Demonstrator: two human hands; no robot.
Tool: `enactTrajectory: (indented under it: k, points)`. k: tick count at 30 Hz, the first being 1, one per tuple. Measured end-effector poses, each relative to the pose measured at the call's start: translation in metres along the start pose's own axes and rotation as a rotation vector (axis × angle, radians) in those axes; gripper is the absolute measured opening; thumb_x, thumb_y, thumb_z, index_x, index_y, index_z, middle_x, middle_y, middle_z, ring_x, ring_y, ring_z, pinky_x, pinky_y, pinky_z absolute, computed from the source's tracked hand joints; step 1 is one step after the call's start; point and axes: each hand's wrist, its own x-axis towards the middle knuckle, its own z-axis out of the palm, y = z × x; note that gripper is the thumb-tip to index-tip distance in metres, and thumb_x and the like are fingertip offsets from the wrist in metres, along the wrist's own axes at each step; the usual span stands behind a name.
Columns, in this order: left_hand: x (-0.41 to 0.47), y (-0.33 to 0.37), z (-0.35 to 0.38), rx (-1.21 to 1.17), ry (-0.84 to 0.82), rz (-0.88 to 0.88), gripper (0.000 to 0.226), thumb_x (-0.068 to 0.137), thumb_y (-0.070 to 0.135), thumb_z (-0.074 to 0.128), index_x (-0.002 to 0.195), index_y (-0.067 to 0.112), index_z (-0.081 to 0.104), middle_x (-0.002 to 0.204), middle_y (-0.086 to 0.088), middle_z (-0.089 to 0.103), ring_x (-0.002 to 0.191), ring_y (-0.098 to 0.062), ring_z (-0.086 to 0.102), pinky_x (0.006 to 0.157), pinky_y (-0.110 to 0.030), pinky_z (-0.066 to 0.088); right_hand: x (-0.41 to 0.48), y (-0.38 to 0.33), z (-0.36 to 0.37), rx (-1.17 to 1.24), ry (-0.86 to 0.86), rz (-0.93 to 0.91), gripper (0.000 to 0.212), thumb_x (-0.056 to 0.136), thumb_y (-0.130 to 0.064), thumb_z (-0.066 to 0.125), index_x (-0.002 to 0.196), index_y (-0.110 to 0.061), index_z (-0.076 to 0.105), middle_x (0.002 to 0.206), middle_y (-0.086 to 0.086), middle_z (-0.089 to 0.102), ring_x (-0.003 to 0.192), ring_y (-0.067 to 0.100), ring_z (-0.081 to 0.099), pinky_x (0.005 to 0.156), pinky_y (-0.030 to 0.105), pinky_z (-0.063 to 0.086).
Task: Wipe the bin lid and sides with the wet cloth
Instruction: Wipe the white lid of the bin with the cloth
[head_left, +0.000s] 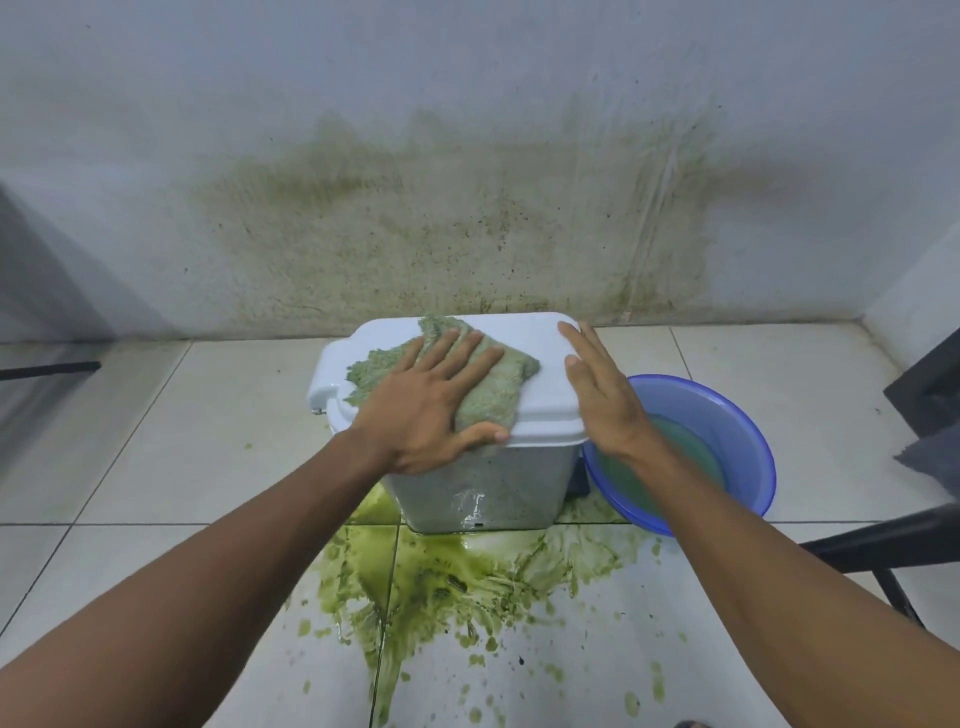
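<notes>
left hand (426, 410): flat, fingers spread, pressing the cloth (467, 374) on the bin lid (540, 358)
right hand (597, 384): flat, steadying lid's right edge
risk: hard push may slide the bin (483, 493) on the wet green spill (467, 582) or knock the basin (727, 431)
writing: none readable
</notes>
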Motion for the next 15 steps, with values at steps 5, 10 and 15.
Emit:
enactTrajectory:
  k: [5,10,15]
  points:
    - [-0.034,-0.033,0.002,0.058,0.028,0.053,0.096,0.089,0.086,0.028,0.163,0.033,-0.001,0.171,0.002,0.0,0.158,-0.022,-0.002,0.128,-0.049,0.005,-0.003,-0.004,0.003,-0.004,0.071,0.06,0.046,0.106,-0.037,0.043,0.152,-0.035,0.039,0.165,-0.011,0.019,0.148,0.0,0.017,0.117,0.02,0.017]
    - [-0.041,-0.044,0.004,0.12,0.051,0.109,0.091,0.095,0.074,0.035,0.164,0.022,0.009,0.17,-0.009,0.011,0.157,-0.031,0.01,0.126,-0.054,0.016,-0.008,-0.013,0.002,-0.066,0.165,0.162,0.048,0.102,-0.046,0.048,0.149,-0.04,0.042,0.154,0.002,0.046,0.143,0.022,0.039,0.115,0.035,0.032]
    - [-0.044,-0.047,0.005,0.21,0.048,0.163,0.092,0.091,0.058,0.052,0.162,0.012,0.015,0.165,-0.021,0.023,0.152,-0.041,0.024,0.12,-0.059,0.026,-0.001,-0.02,0.004,-0.11,0.222,0.238,0.044,0.102,-0.046,0.047,0.145,-0.04,0.049,0.146,0.007,0.054,0.139,0.029,0.044,0.115,0.044,0.037]
